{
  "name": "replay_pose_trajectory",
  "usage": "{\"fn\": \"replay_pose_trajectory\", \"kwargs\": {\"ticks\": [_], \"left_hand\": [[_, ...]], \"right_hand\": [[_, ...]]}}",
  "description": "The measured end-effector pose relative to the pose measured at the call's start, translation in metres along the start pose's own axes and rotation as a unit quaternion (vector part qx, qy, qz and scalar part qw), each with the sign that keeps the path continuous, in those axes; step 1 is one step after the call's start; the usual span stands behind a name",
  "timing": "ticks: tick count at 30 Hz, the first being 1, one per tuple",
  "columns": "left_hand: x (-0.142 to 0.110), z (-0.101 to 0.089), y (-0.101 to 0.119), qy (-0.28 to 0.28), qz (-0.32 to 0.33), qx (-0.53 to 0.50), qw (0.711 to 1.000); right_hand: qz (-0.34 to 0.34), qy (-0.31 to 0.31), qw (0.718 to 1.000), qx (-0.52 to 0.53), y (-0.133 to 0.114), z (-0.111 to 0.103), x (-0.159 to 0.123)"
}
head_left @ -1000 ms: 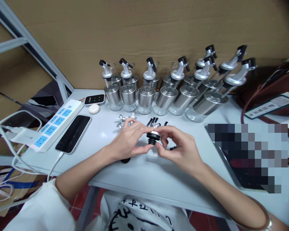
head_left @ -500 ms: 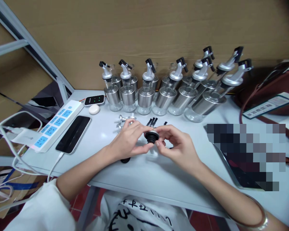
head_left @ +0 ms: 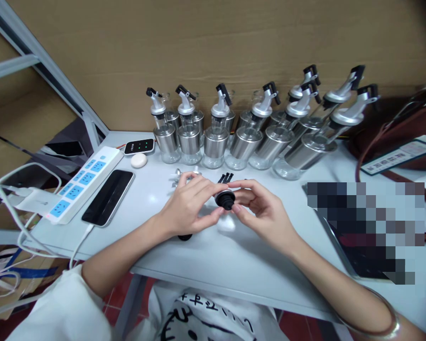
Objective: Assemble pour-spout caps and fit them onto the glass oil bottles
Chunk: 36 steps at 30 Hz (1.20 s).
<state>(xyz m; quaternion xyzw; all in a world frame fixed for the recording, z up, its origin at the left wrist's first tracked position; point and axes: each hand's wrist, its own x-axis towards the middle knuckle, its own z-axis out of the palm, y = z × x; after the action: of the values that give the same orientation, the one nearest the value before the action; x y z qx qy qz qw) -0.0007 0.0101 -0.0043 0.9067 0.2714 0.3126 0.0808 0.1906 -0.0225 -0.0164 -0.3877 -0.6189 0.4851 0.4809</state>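
Both hands meet over the white table (head_left: 213, 265) and pinch one small black stopper (head_left: 225, 199) with a metal rim. My left hand (head_left: 188, 208) grips it from the left with thumb and fingers. My right hand (head_left: 261, 210) holds it from the right. The stopper's black underside faces me. Just behind the hands lie several loose black plugs (head_left: 226, 177) and small metal spout pieces (head_left: 179, 174). Another black piece (head_left: 184, 236) peeks out under my left wrist.
A row of steel-and-glass dispenser bottles (head_left: 216, 137) with spouts stands along the cardboard wall. A power strip (head_left: 81, 182), a dark phone (head_left: 108, 197), a small black device (head_left: 139, 147) and a white oval case (head_left: 138, 160) lie left. A blurred dark item (head_left: 362, 232) and a brown bag (head_left: 401, 128) sit right.
The stopper has been turned between my fingers: its metal rim faced up a second ago, and its black underside faces me now. Both hands stayed in place.
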Motion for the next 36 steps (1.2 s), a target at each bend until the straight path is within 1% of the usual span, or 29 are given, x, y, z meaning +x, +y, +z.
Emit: {"fn": "replay_pose_trajectory", "kwargs": {"ticks": [3, 4, 6, 9, 15, 20, 30, 36], "left_hand": [[-0.0002, 0.0014, 0.0007, 0.013, -0.028, -0.008, 0.999], [0.0, 0.0016, 0.0008, 0.009, -0.037, -0.01, 0.999], [0.0005, 0.0016, 0.0007, -0.019, -0.047, -0.006, 0.999], [0.0016, 0.0006, 0.0004, -0.058, -0.044, 0.0, 0.997], [0.0028, -0.0005, 0.0015, -0.062, -0.036, 0.008, 0.997], [0.003, -0.0007, 0.0012, -0.07, -0.026, 0.017, 0.997], [0.0021, -0.0007, 0.0013, -0.085, -0.028, 0.008, 0.996], [0.0014, 0.0001, 0.0014, -0.092, -0.022, 0.002, 0.995]], "right_hand": [[-0.007, 0.01, 1.0, -0.008, -0.001, 0.0012, -0.0004], [-0.009, 0.01, 1.0, -0.008, -0.0013, 0.0015, -0.0006], [-0.013, 0.007, 1.0, -0.008, -0.0016, 0.0018, -0.001], [-0.017, -0.006, 1.0, -0.025, -0.0015, 0.0012, -0.001], [-0.031, -0.049, 0.992, -0.111, -0.0039, -0.0001, -0.0002], [-0.052, -0.039, 0.979, -0.194, -0.0062, -0.0006, -0.0004], [-0.056, -0.038, 0.982, -0.179, -0.0072, 0.0007, -0.0004], [-0.038, -0.04, 0.983, -0.177, -0.0055, 0.0015, -0.0003]]}}
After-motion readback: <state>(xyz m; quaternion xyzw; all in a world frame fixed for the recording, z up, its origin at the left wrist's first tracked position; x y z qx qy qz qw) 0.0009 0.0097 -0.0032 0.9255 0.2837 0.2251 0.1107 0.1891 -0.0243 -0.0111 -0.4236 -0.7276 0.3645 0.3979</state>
